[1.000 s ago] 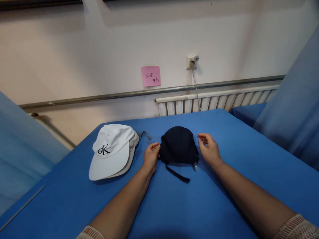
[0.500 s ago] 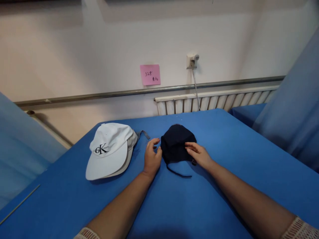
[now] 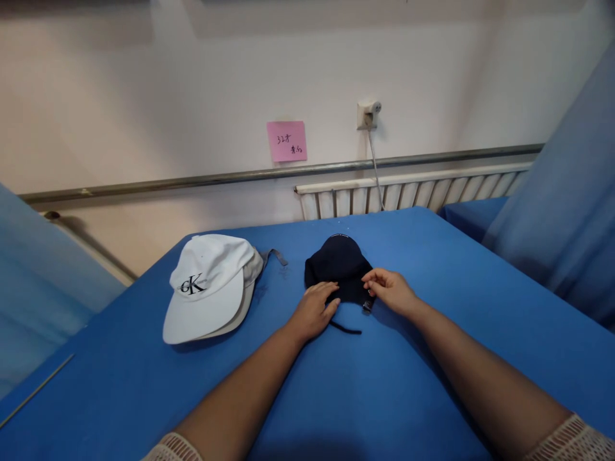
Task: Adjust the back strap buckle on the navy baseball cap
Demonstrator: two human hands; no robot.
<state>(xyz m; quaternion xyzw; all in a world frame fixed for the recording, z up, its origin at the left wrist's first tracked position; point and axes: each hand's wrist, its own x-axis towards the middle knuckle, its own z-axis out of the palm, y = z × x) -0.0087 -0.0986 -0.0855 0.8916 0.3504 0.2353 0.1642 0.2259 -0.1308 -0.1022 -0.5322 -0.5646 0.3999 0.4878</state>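
A dark navy cap [image 3: 336, 259] lies on the blue-covered table, its back strap trailing toward me and a small metal buckle [image 3: 367, 307] at its near right. My left hand [image 3: 314, 310] rests on the cap's near left edge, fingers stretched over the fabric and thumb apart from them. At the right edge of the cap, my right hand [image 3: 391, 291] has thumb and fingertips pinched together on the cloth. To the left sits a white cap [image 3: 206, 288] with a black "CK" print, stacked over a greyish cap [image 3: 253, 272] whose strap sticks out behind.
The blue table [image 3: 384, 384] reaches back to a white radiator [image 3: 343, 202] and a metal rail [image 3: 211, 182] on the wall. A pink note [image 3: 287, 141] and a plugged socket [image 3: 368, 116] are above. Blue curtains [image 3: 552, 192] hang on both sides. A thin stick [image 3: 36, 392] lies at left.
My left hand has moved right and nearer, from beside the dark cap onto its near edge. My right hand has shifted slightly to the cap's right edge, its fingers now pinched.
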